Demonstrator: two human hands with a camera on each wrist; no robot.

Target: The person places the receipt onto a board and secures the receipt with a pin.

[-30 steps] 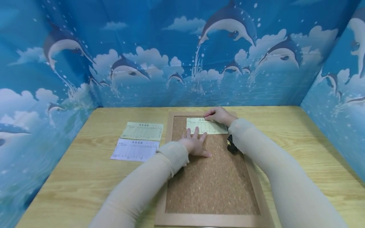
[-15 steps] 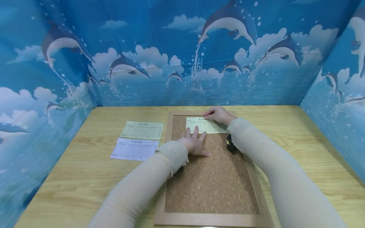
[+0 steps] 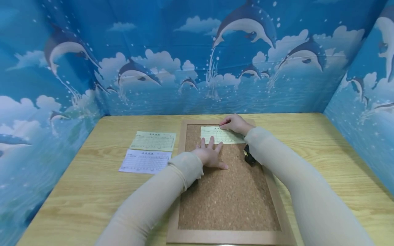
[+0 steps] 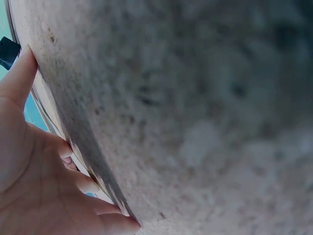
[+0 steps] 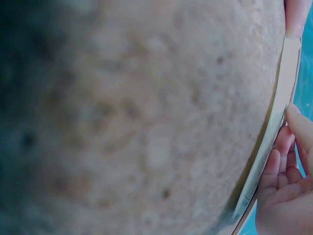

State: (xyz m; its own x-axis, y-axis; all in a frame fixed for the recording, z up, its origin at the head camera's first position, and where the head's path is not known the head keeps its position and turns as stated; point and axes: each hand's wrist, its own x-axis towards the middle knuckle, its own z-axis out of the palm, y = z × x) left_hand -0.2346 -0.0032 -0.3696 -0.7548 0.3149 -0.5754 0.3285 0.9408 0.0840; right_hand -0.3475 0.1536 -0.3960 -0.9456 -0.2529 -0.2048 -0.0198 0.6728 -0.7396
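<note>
**Cork beneath, pale green paper between two hands**

We see a blue dolphin-print curtain (image 3: 197, 99) standing behind and to both sides of a wood-grain table (image 3: 86, 205). On that table lies a framed corkboard (image 3: 229, 201), its far end near the curtain, with wood surface running out to left and right. Two cream sleeves reach in over the board, the right one crossing its right-hand frame.

Near the board's far end lies the pinned-down candidate for our attention, a pale green slip (image 3: 231, 137), flat on the cork. Its top edge sits just inside the far frame, a strip of cork separates it from the left frame, and cork stretches from its lower edge down to the near frame. Left of the board, a second green slip (image 3: 154, 140) lies above a lilac slip (image 3: 146, 161).

The left hand (image 3: 210, 156) is spread, fingertips on the first slip's lower left part, thumb on cork. The right hand (image 3: 235, 123) covers part of its top edge, thumb and fingertips drawn together; we cannot tell what they pinch. Just under the right cuff shows a black device (image 3: 250, 158).
</note>
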